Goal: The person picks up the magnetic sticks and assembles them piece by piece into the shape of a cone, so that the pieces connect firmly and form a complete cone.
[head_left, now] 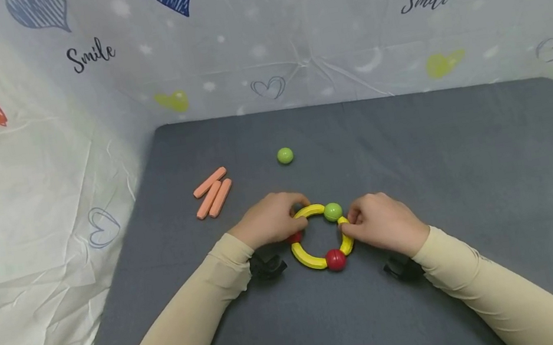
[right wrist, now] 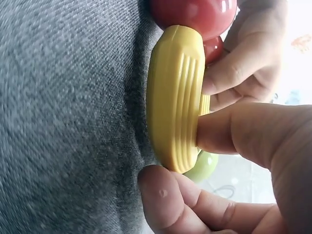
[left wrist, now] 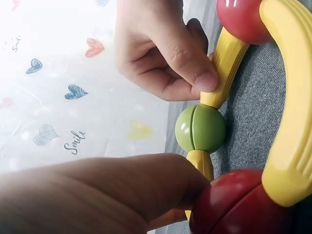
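A ring of curved yellow rods and balls lies on the grey table. Its green ball (head_left: 333, 211) sits at the upper right, one red ball (head_left: 336, 259) at the bottom, and another red ball (left wrist: 239, 204) at the left, partly hidden in the head view. My left hand (head_left: 274, 219) pinches the upper-left yellow rod (head_left: 311, 210) between thumb and fingers. With thumb and fingers, my right hand (head_left: 384, 222) grips the right yellow rod (right wrist: 178, 97). Between the two red balls runs a third yellow rod (head_left: 307, 257), touched by neither hand.
Beyond the ring lies a loose green ball (head_left: 285, 156). Several straight orange rods (head_left: 220, 197) lie together left of it. A white printed sheet (head_left: 214, 44) hangs behind the grey table (head_left: 448, 170) and along its left side.
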Tool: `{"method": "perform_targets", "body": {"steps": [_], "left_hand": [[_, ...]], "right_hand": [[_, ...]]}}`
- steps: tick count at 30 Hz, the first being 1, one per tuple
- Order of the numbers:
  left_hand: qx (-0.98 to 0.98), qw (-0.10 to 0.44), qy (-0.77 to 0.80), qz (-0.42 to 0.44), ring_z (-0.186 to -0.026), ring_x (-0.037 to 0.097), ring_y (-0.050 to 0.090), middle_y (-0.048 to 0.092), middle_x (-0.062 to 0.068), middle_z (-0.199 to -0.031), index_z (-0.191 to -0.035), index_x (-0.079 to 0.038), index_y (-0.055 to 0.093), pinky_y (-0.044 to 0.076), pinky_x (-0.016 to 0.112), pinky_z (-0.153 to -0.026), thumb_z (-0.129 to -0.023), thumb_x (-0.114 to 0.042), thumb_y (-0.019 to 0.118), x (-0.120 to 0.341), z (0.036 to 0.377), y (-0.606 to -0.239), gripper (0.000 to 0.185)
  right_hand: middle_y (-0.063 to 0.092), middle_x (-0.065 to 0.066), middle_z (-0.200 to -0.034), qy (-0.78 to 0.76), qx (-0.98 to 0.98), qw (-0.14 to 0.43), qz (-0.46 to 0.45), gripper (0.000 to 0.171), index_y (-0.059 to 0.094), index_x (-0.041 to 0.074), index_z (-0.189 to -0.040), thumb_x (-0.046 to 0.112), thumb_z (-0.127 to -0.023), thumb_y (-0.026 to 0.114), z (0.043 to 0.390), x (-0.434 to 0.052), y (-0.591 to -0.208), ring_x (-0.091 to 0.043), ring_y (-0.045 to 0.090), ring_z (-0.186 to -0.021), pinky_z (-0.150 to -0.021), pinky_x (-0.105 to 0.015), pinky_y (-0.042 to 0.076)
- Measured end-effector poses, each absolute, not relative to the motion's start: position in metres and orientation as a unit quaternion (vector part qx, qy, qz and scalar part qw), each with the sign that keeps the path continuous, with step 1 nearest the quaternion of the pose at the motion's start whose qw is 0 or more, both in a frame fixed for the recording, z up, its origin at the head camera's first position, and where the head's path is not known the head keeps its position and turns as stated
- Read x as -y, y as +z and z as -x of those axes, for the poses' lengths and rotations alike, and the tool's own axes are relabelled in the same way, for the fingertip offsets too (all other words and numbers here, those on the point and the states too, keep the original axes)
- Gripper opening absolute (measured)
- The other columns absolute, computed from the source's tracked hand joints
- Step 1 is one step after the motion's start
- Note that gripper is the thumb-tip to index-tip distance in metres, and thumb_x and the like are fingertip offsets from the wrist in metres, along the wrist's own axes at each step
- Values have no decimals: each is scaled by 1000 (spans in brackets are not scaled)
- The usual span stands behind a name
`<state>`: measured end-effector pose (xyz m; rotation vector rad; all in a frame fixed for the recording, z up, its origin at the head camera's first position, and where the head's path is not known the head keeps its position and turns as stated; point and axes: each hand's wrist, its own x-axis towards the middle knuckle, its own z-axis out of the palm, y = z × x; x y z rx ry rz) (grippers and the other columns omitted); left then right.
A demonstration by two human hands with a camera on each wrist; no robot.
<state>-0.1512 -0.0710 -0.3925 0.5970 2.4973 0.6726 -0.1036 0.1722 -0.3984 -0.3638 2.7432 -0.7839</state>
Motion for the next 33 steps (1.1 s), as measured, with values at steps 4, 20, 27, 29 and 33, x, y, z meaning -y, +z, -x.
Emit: {"method": "perform_targets", "body": {"steps": [4, 20, 27, 29, 33], "left_hand": [[-910, 242, 246, -228, -56, 13, 55, 65, 0, -78, -135, -20, 69, 42, 28, -51, -98, -21, 67, 70, 151, -391, 38], [-935, 161, 251, -193, -69, 19, 63, 69, 3, -89, -138, -12, 67, 52, 36, -63, -104, -30, 63, 93, 164, -381, 39], [-992, -37, 80, -90, -90, 36, 68, 69, 20, -104, -108, 4, 73, 59, 48, -70, -100, -22, 68, 114, 171, -385, 28], [-995, -83, 19, -58, -80, 37, 66, 65, 22, -95, -96, 7, 71, 57, 50, -60, -100, -19, 67, 120, 173, -389, 27], [-995, -87, -20, -31, -74, 36, 66, 64, 22, -88, -87, 7, 71, 56, 49, -58, -102, -12, 59, 126, 176, -393, 27]], "right_hand": [[62, 3, -68, -271, -946, 127, 126, 17, 70, 11, -87, 27, -91, 74, 105, -172, -399, -13, 52, -55, -51, -31, 42], [63, 2, -84, -299, -931, 109, 179, 28, 74, 11, -116, 27, -93, 77, 106, -171, -404, -11, 53, -67, -60, -31, 45], [60, 7, -72, -297, -934, 111, 165, 25, 72, 15, -103, 34, -90, 81, 105, -170, -405, -10, 50, -55, -52, -29, 40], [58, 8, -69, -295, -935, 110, 165, 26, 70, 15, -100, 36, -89, 82, 104, -170, -406, -10, 49, -54, -51, -29, 39], [57, 8, -66, -290, -936, 109, 164, 29, 69, 15, -96, 39, -89, 83, 104, -170, -406, -11, 49, -53, -50, -29, 38]]}}
